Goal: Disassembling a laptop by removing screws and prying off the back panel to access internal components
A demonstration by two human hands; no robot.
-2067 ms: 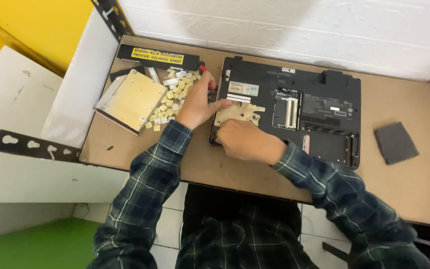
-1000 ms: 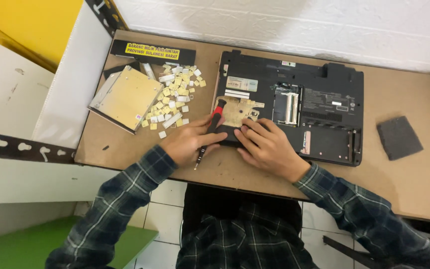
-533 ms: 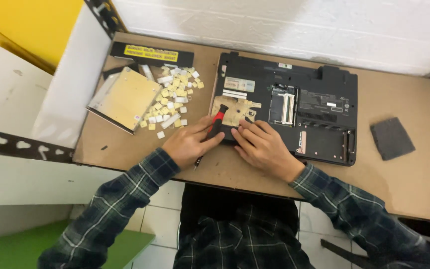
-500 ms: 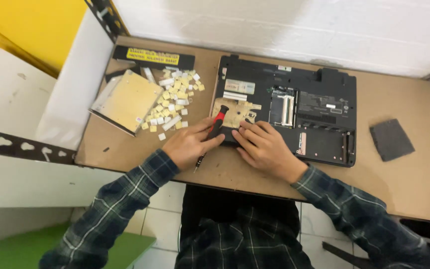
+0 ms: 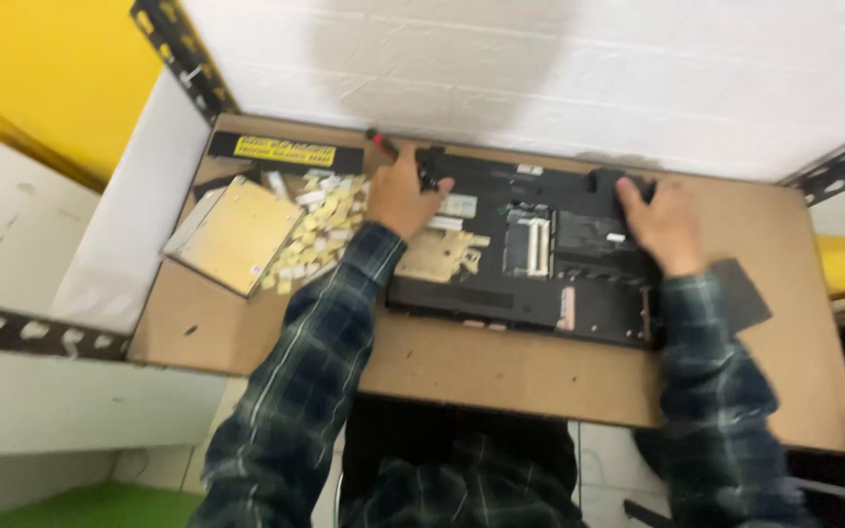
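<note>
A black laptop base (image 5: 540,293) lies underside up on the brown tabletop (image 5: 501,367), with a beige sticker patch (image 5: 437,256) near its left side. My left hand (image 5: 401,194) rests on the laptop's far left corner and holds a red-handled screwdriver (image 5: 377,140), whose end sticks out beyond the fingers. At the far right corner, my right hand (image 5: 659,223) is wrapped over the laptop's back edge. Both plaid sleeves reach across the front of the table.
A flat beige drive (image 5: 235,235) and a pile of several small pale keycaps (image 5: 317,227) lie left of the laptop. A black bar with a yellow label (image 5: 284,151) runs along the back left. A dark pad (image 5: 747,293) lies at the right, partly under my sleeve.
Both hands left the beige patch at the laptop's near left and moved apart to its far corners. My left hand carried the screwdriver along. The view tilted and blurred.
</note>
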